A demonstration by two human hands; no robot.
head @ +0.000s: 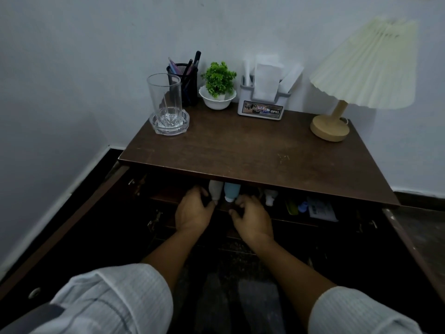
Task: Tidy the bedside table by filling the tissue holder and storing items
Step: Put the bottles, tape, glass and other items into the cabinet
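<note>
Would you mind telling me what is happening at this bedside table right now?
A person reaches both hands into the open compartment under the dark wooden table top: the left hand by a whitish tube, the right hand by a pale blue tube. Whether either grips is unclear. The white tissue holder on top already holds tissues.

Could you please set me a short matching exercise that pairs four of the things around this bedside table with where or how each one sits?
Things:
1. drinking glass
2. tissue holder
3. lamp
4. blue tube

Places or states:
A. below the tabletop
B. at the right end of the tabletop
C. standing in a clear dish, left rear
D. filled with white tissues, beside the plant

Pairs: 1-C, 2-D, 3-B, 4-A
</note>
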